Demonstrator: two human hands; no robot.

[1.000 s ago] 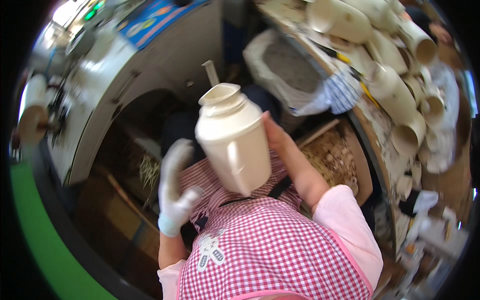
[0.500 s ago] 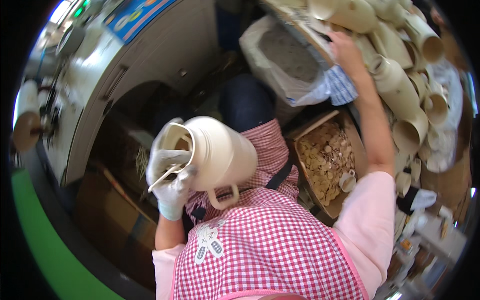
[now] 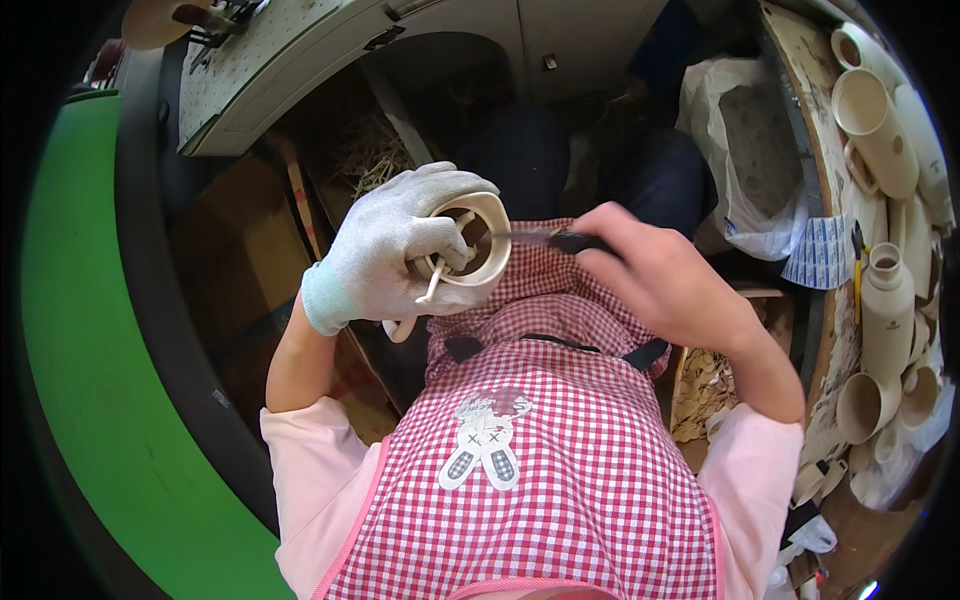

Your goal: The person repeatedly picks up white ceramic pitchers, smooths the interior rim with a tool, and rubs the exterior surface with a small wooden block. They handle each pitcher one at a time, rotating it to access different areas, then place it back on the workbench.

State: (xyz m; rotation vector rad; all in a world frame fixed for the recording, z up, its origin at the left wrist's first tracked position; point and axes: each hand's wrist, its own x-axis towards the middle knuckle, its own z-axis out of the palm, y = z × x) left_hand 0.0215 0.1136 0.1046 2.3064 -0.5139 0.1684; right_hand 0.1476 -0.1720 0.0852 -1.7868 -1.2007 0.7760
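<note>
My left hand (image 3: 388, 238), in a pale grey knit glove with a mint cuff, is closed round a cream plastic jug (image 3: 492, 262) with a loop handle (image 3: 400, 329). The jug's round mouth faces up and to the right, and some gloved fingers hook over into it. A thin cream stick-like piece (image 3: 434, 283) pokes out past those fingers. From the right comes my bare right hand (image 3: 668, 280), gripping a knife (image 3: 582, 243) by its black handle. Its blurred blade points left and meets or overlaps the jug's rim; I cannot tell how deep it goes.
A worn workbench (image 3: 818, 330) at the right holds several cream jugs (image 3: 888, 312) and a yellow-handled tool (image 3: 857, 262). A blue-and-white sheet (image 3: 818, 255) hangs beside a white plastic bag (image 3: 722, 150). Below lies a box of flat round pieces (image 3: 703, 388). A green surface (image 3: 75, 320) runs along the left.
My right hand has come from the bench to the jug and now has the knife. The jug has been turned, its mouth now facing up and right. The whole view has swung.
</note>
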